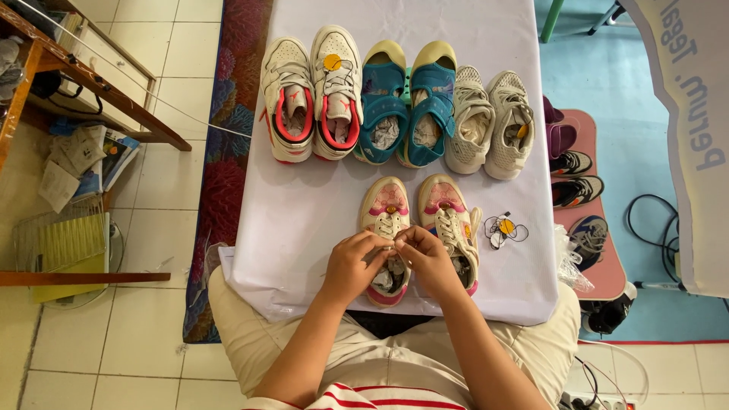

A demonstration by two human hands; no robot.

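A: So, head view, what are the hands doing rn?

B: Both are meeting over the left shoe of the cream and pink pair [386, 235], at the near end of the white-covered table [304, 228]. Left hand [351, 267] is curling round the shoe's inner side, fingers pinching at the lace area. Right hand [427, 258] is coming in from the other side, fingertips pinching the same spot, so the two hands are touching. Looks like they're gripping the lace, but it's too small to tell exactly which bit.

A: And its partner shoe?

B: Right shoe of the pair [454, 220] is lying just beside it, touching or nearly, w/ its laces loose and hanging toward the table edge. Crumpled paper is sitting inside both.

A: What else is lying on the table?

B: Back row, l to r: white and red sneakers [311, 95], teal sandals w/ yellowish toes [410, 106], pale grey knit sneakers [490, 125]. All are sitting toes pointing away, well apart from the hands. A small tag w/ a yellow circle [503, 228] is lying just right of the pink pair.

A: Around the table?

B: More shoes are sitting on a pink stand [600, 266] to the right, a patterned rug [228, 152] is showing on the left, and a wooden desk [61, 68] is standing far left.
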